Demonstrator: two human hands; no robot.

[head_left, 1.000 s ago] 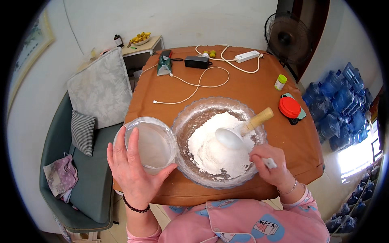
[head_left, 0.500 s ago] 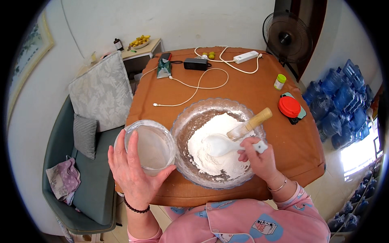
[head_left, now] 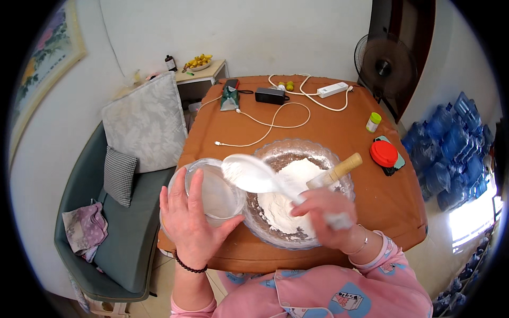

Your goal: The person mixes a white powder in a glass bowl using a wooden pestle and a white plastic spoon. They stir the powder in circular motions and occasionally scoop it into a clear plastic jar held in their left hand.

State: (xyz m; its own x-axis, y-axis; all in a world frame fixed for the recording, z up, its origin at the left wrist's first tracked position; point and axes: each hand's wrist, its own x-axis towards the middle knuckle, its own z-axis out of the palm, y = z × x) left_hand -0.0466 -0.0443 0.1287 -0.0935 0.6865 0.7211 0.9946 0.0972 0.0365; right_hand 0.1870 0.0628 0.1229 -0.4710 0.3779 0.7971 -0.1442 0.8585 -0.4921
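Note:
A white spoon (head_left: 249, 174) is in my right hand (head_left: 330, 214), blurred by motion; its bowl hangs above the gap between the two vessels. My left hand (head_left: 196, 225) grips a small clear bowl (head_left: 237, 204) at the left, fingers over its far left rim and thumb at the near right. The inside of that bowl looks whitish and cloudy. Beside it stands a large clear glass basin (head_left: 260, 233) with a scalloped rim. White flour (head_left: 281, 212) is heaped in it. A tool with a wooden handle (head_left: 347, 165) leans on the basin's right rim; its lower end is in the flour.
On the brown-covered table (head_left: 204, 143) lie a white cable (head_left: 273, 127), a black box (head_left: 270, 96) and a power strip (head_left: 332, 89). To the right are a green-lidded jar (head_left: 373, 122) and a red round case (head_left: 384, 153). A green sofa (head_left: 127, 233) flanks the left side.
My right hand has lifted the spoon out of the flour and swung it left toward the small bowl. The view has shifted slightly. My left hand keeps its grip.

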